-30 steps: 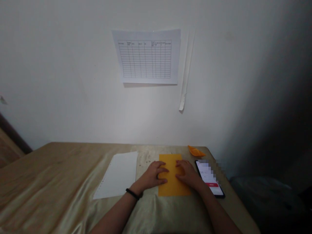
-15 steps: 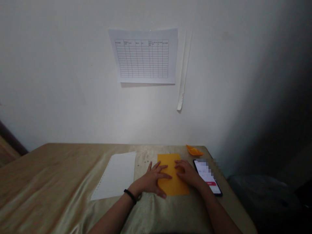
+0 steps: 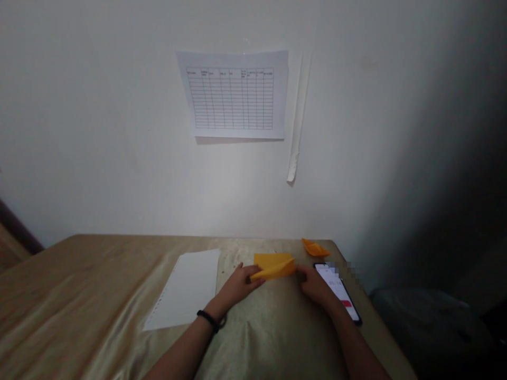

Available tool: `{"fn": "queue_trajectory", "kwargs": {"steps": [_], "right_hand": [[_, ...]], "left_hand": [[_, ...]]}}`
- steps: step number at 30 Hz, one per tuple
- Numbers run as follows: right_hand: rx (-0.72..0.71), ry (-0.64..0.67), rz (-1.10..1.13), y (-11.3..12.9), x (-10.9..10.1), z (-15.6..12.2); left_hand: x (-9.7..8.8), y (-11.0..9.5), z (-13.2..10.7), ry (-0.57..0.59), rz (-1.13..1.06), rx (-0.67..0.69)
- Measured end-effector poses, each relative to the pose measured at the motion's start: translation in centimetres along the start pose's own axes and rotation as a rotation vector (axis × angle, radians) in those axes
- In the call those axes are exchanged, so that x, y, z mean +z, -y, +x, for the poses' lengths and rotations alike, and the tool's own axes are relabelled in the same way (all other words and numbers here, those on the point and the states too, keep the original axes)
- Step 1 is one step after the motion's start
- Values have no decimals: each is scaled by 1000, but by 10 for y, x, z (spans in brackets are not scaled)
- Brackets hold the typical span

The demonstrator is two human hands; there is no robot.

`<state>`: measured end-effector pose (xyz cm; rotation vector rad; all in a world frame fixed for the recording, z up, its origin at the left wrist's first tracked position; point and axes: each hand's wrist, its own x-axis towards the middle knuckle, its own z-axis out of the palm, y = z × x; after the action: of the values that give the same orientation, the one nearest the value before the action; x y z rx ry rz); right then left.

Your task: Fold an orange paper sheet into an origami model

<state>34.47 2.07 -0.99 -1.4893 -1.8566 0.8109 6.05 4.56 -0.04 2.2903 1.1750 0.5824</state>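
Observation:
An orange sheet of paper (image 3: 273,265) lies on the cloth-covered table, its near part raised and bent over toward the far edge. My left hand (image 3: 238,285) pinches the sheet's left side between thumb and fingers. At the right end of the raised part, my right hand (image 3: 315,285) has its fingers curled against the corner, seeming to grip it. A dark band (image 3: 208,320) circles my left wrist. Beyond my right hand sits a small folded orange paper boat (image 3: 315,248).
A white sheet with a perforated edge (image 3: 186,290) lies left of my hands. To the right is a phone (image 3: 336,290) with its screen lit. The wall behind carries a printed table sheet (image 3: 232,97) and a loose white strip (image 3: 296,132). The table's right edge runs past the phone.
The orange sheet lay flat under my spread fingers; now its near part is lifted and bent away from me. My fingers have closed at its two sides.

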Motion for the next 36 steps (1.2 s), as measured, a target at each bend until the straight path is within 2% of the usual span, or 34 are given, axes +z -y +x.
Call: {"fn": "queue_trajectory", "kwargs": {"steps": [2,4,7,10,13,16,21,24,27,31,36], "right_hand": [[-12,27,3,5,2,-1],[48,3,-16,8,5,0],[130,-48,-78,11,8,3],[107,-64,-80,11,10,6],[115,-104,-135,11,13,6],[109,-161,-148,14,19,5],[53,-255,-196,18,28,2],[-8,-232,-301,17,30,2],[-40,-190,-355,16,30,2],[-46,-176,-359,15,26,2],[-62,-174,-320,16,19,2]], "left_hand": [[-1,1,0,-94,-17,-12],[-1,2,0,-169,-53,-8],[0,3,1,-188,-134,8],[5,5,2,-200,-185,-38],[11,10,4,-270,-188,-124],[16,13,6,-305,-164,-80],[16,16,8,-254,5,18],[16,19,9,-194,158,70],[16,22,9,-122,259,60],[13,19,8,-58,278,-1],[4,13,3,-1,244,-2]]}}
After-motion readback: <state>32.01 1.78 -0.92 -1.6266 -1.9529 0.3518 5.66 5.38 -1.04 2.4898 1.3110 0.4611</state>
